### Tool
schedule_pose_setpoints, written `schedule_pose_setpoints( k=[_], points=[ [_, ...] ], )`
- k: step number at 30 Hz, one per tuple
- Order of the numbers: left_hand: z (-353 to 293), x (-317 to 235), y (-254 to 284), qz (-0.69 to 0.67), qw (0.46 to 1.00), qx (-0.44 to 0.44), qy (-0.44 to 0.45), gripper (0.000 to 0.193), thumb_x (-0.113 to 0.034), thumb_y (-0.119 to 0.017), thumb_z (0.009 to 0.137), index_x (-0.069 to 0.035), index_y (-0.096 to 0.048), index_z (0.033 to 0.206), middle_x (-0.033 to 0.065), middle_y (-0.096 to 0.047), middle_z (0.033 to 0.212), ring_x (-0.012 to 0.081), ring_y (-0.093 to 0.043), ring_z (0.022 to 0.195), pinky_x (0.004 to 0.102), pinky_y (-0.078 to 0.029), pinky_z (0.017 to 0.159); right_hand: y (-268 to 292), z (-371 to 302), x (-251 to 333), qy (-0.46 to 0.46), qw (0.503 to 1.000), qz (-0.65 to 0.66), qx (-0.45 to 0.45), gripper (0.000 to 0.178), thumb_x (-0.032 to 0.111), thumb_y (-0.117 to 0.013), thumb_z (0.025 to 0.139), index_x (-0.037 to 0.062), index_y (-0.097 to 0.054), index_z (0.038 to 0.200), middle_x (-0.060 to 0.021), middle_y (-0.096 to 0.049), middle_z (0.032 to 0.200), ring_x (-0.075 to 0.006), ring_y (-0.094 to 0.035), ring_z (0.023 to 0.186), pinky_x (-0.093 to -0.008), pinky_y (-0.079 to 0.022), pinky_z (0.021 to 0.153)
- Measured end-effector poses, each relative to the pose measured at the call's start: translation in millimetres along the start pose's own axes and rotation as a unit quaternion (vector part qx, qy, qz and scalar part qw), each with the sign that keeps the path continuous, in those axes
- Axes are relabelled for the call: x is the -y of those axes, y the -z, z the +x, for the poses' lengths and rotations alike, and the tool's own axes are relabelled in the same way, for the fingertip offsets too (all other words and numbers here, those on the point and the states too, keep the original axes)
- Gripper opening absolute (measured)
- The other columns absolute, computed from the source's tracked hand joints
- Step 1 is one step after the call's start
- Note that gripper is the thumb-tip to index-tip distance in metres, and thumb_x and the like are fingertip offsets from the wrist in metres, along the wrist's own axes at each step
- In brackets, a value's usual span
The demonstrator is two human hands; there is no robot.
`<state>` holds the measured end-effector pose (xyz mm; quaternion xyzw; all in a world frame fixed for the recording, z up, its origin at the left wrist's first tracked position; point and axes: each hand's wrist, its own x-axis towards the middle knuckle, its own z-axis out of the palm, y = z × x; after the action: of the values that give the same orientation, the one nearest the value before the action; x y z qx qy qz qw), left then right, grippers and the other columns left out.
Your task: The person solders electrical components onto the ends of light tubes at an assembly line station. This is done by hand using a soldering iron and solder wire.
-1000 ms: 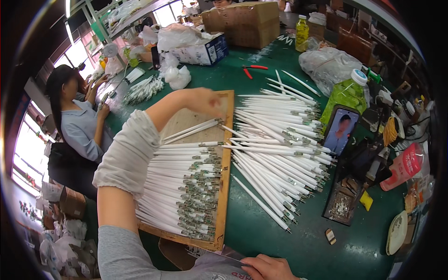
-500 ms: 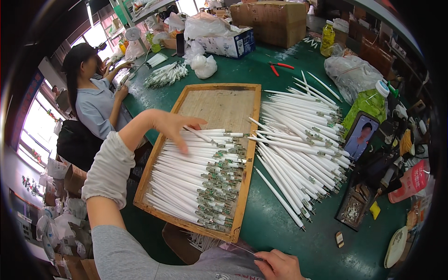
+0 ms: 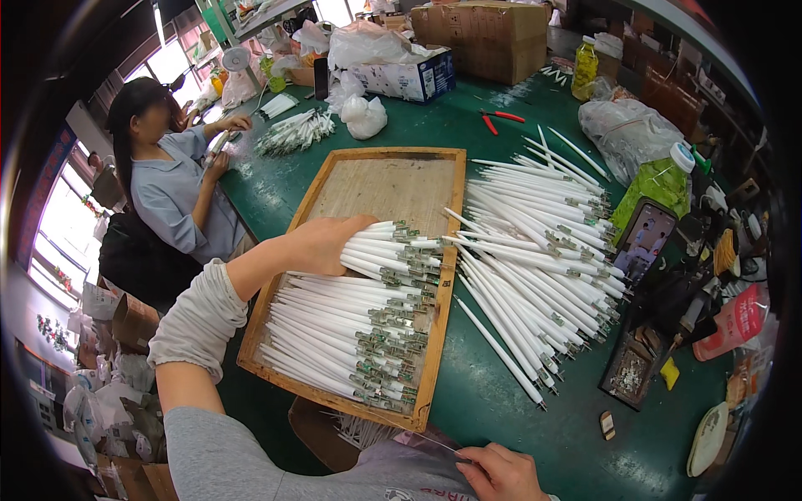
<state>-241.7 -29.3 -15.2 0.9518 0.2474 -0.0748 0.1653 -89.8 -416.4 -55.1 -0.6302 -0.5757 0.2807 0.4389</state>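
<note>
A wooden tray (image 3: 458, 179) holds many slim white rods (image 3: 322, 321), laid side by side with their clear-and-green ends toward the right. My left hand (image 3: 322, 244) is closed over a bunch of these rods at the top of the row, fingers hidden beneath the palm. Low in the picture, my right hand (image 3: 503, 474) pinches a thin pale strand (image 3: 439, 444) that runs up toward the tray's lower edge. Just right of the tray lies a big loose heap of the same rods (image 3: 535, 250).
Red-handled pliers (image 3: 501, 118), a cardboard box (image 3: 480, 37) and plastic bags (image 3: 631, 129) lie farther back on the green table (image 3: 468, 417). A phone (image 3: 645, 238) leans before a green-filled jug (image 3: 660, 184). A co-worker (image 3: 171, 179) sits at the left, handling rods.
My left hand has come down from above the rods, and its fingers have closed round a bunch of them. My right hand stays put. The co-worker's arm has risen.
</note>
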Motion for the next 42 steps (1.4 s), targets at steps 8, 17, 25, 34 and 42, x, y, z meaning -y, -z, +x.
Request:
schedule_pose_setpoints(
  k=[8,17,25,34,42],
  points=[
    [-4,1,0,0.059,0.998,-0.025,0.006,0.063,-0.010,-0.068,0.069,-0.011,-0.041,0.127,0.0175,-0.064,0.098,0.0379,-0.061,0.091,0.0435,-0.046,0.077,0,-3,-2,0.006,1.000,-0.007,0.005,0.013,0.004,-0.065,0.082,0.0017,-0.064,0.094,-0.0125,-0.062,0.079,-0.0294,-0.062,0.066,-0.0337,-0.049,0.058],
    [-19,-3,38,0.139,0.987,-0.079,-0.017,0.057,-0.011,-0.070,0.068,-0.013,-0.044,0.120,0.0141,-0.063,0.092,0.0359,-0.061,0.088,0.0435,-0.047,0.074,0,-5,-5,0.019,1.000,-0.004,-0.002,0.013,0.006,-0.065,0.081,0.0032,-0.063,0.094,-0.0117,-0.061,0.079,-0.0299,-0.062,0.066,-0.0350,-0.049,0.056],
    [30,-30,79,0.061,0.985,-0.147,-0.072,0.056,-0.003,-0.065,0.066,-0.013,-0.046,0.118,0.0127,-0.063,0.092,0.0348,-0.061,0.090,0.0415,-0.047,0.073,1,-5,-7,0.015,1.000,-0.023,0.003,0.014,0.007,-0.065,0.082,0.0045,-0.062,0.095,-0.0112,-0.061,0.079,-0.0301,-0.061,0.066,-0.0352,-0.049,0.057],
    [209,-117,57,0.041,0.975,-0.075,-0.205,0.067,-0.004,-0.066,0.063,-0.010,-0.043,0.126,0.0168,-0.064,0.100,0.0354,-0.061,0.095,0.0409,-0.047,0.080,0,-7,-10,0.007,1.000,0.009,0.003,0.014,0.009,-0.064,0.084,0.0063,-0.062,0.097,-0.0110,-0.061,0.081,-0.0301,-0.062,0.069,-0.0361,-0.049,0.058],
    [295,-137,28,-0.014,0.970,0.100,-0.219,0.081,-0.003,-0.067,0.063,-0.007,-0.036,0.138,0.0191,-0.046,0.132,0.0328,-0.043,0.124,0.0363,-0.031,0.106,2,-8,-14,0.004,0.999,0.038,0.021,0.014,0.009,-0.062,0.085,0.0026,-0.062,0.097,-0.0130,-0.060,0.081,-0.0316,-0.061,0.068,-0.0368,-0.049,0.058]
  ],
)
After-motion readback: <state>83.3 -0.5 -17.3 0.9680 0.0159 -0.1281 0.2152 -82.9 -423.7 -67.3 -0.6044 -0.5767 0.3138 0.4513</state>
